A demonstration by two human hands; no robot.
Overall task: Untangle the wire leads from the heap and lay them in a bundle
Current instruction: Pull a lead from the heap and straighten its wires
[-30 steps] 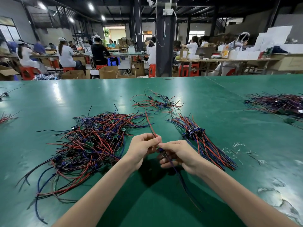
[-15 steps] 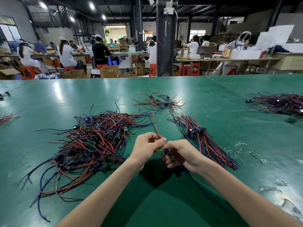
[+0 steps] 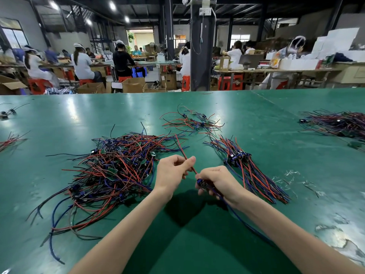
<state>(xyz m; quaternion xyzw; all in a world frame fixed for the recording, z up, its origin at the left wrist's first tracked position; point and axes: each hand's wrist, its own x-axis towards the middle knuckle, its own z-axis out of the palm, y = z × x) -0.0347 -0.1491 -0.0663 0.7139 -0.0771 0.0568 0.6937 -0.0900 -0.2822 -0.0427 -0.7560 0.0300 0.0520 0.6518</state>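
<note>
1. The lead being worked is a thin red wire [image 3: 182,148] joined to a small blue component [image 3: 201,182], with a blue wire [image 3: 240,217] trailing from it along the underside of the right forearm. It is held just above the green table [image 3: 197,244], between the heap and the bundle.
2. The left hand [image 3: 173,172] pinches the red wire partway along between thumb and forefinger, with the other fingers curled in. The wire's free end runs up and away over the heap's right edge.
3. The right hand [image 3: 219,178] is closed, its fingers curled round the component and the start of the blue wire. The two hands are near each other but apart, and a short length of red wire spans the gap.
4. The heap [image 3: 110,171] lies just left of the hands. It is a tangle of red, blue and black leads with small green boards and blue parts among them. Loose strands sprawl toward the near left.
5. The bundle [image 3: 250,173] lies just right of the hands. Its leads run roughly parallel, with their components grouped at the far end and their wires fanning toward the near right.
6. A smaller loose cluster [image 3: 193,121] sits beyond both.
7. Another pile [image 3: 339,123] lies at the far right, and a few strands [image 3: 9,139] lie at the left edge.
8. Past the table, people sit on red stools at benches.
</note>
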